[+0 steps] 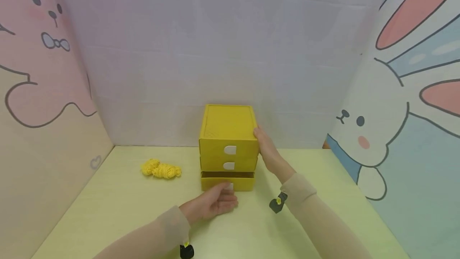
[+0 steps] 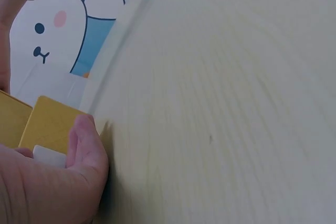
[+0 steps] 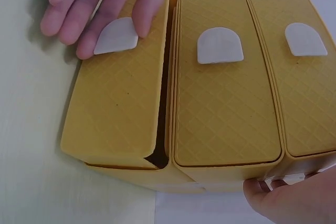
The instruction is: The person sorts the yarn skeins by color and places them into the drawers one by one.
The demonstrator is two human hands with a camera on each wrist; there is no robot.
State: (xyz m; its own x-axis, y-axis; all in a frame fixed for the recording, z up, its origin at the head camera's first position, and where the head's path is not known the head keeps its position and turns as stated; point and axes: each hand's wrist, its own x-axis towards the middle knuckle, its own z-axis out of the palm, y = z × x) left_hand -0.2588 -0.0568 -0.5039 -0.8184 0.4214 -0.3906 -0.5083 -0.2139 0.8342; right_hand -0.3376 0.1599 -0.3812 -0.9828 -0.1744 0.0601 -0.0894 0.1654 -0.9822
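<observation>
A yellow cabinet [image 1: 229, 121] with three stacked drawers stands at the back middle of the table. Its bottom drawer [image 1: 243, 184] sticks out a little, with a dark gap along its top edge; the upper two are flush. My left hand [image 1: 211, 202] is at the front of that drawer, palm turned up, and pinches the white drawer handle [image 3: 116, 36] between thumb and fingers. Flat against the cabinet's right side rests my right hand [image 1: 270, 153], its thumb near the top edge. The right wrist view shows part of this hand [image 3: 302, 198] along the side wall.
A bundle of yellow string [image 1: 161, 170] lies on the pale table [image 1: 143, 207] left of the cabinet. A white curtain [image 1: 230, 51] hangs behind. Side walls carry a pink cartoon animal [image 1: 46, 67] on the left and a white rabbit [image 1: 373, 143] on the right.
</observation>
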